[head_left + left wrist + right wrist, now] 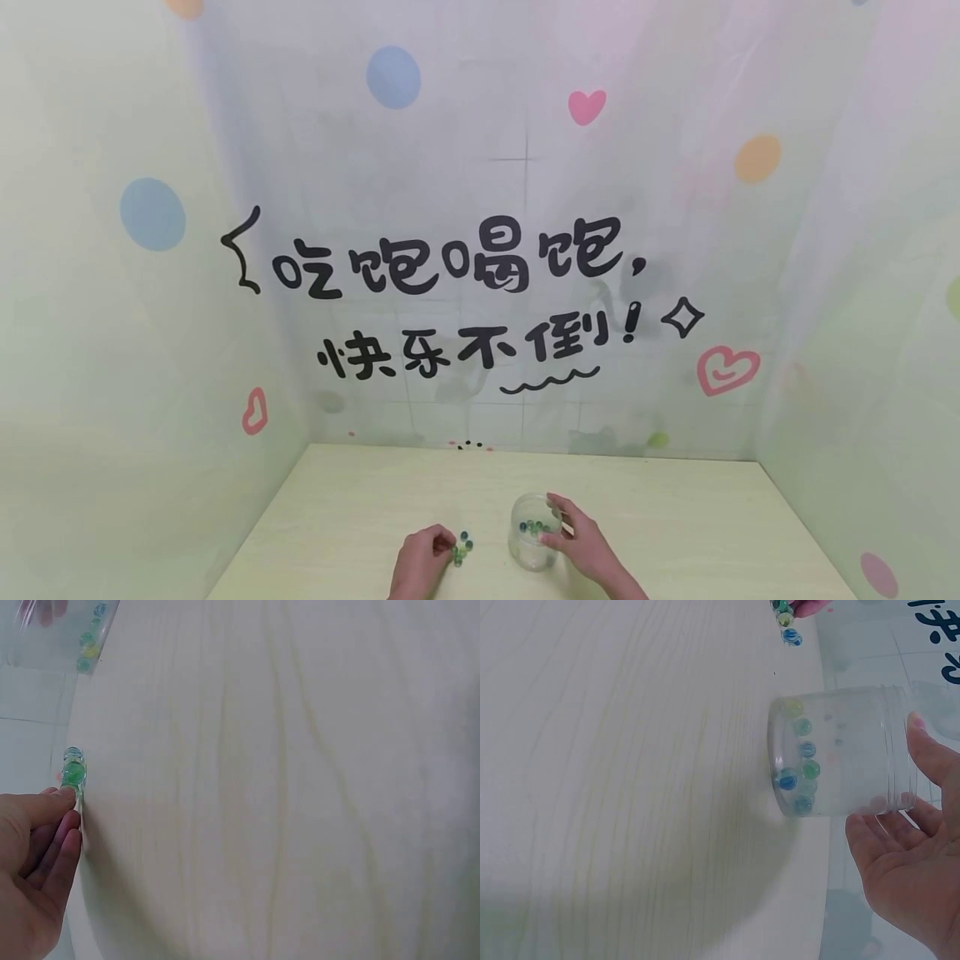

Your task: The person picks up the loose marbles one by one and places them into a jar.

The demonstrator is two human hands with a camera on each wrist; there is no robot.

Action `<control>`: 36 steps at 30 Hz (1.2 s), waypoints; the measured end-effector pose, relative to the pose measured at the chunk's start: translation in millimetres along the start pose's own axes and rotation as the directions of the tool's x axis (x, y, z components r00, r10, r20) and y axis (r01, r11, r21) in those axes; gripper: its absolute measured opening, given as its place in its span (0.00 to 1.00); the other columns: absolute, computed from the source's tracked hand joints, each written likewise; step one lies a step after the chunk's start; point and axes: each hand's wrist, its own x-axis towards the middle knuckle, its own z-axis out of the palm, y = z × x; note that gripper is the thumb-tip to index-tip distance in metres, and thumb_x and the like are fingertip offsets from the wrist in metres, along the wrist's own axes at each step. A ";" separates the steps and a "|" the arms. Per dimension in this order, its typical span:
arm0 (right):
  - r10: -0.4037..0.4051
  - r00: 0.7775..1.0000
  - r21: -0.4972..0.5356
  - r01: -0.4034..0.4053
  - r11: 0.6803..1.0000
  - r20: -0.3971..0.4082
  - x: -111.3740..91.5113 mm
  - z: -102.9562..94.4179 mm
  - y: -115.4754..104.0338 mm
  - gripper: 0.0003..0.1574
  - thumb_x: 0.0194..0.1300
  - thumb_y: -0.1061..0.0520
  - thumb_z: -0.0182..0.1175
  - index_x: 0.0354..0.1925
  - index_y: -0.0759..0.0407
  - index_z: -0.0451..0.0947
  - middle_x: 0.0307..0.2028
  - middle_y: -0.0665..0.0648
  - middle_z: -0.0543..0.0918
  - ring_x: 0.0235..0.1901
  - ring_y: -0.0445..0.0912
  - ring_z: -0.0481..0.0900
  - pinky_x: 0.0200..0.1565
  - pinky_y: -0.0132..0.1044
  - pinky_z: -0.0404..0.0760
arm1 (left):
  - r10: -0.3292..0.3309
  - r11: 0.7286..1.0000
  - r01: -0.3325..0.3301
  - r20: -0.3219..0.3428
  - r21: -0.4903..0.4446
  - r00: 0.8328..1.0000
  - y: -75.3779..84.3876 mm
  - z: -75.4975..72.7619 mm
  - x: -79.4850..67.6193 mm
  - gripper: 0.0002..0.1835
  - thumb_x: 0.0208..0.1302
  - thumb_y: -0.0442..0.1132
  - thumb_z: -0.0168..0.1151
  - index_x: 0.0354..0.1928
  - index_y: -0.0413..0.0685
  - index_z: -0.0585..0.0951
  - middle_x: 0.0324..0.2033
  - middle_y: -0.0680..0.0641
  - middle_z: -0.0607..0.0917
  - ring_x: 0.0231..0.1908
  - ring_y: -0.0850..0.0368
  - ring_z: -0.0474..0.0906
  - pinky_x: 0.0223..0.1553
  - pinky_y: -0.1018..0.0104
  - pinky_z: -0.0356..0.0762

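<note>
Near the front of the table, my left hand (422, 560) is at a small cluster of glass marbles (464, 543) in green and blue. Its thumb and finger pinch a green marble (71, 793) at the edge of the cluster, as the left wrist view shows. To the right stands a clear jar (532, 557), upright and without a lid. Several marbles (808, 769) in green, blue and yellow lie on its bottom. My right hand (588, 546) holds the jar near its rim, the thumb on one side and the fingers on the other.
The pale wood-grain table (360, 508) is bordered at the back and both sides by a printed curtain (450, 167) with black writing, coloured dots and hearts. A gap of bare tabletop lies between the marble cluster and the jar.
</note>
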 end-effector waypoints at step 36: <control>-0.025 1.000 0.001 0.025 1.000 0.009 -1.1 -0.5 2.2 0.45 0.64 0.55 0.67 0.70 0.71 0.59 0.69 0.77 0.64 0.67 0.74 0.64 0.64 0.61 0.74 | 0.007 0.999 -0.008 -0.046 -0.038 0.999 1.3 -5.1 1.9 0.08 0.54 0.28 0.69 0.32 0.48 0.83 0.27 0.54 0.84 0.30 0.63 0.79 0.32 0.70 0.80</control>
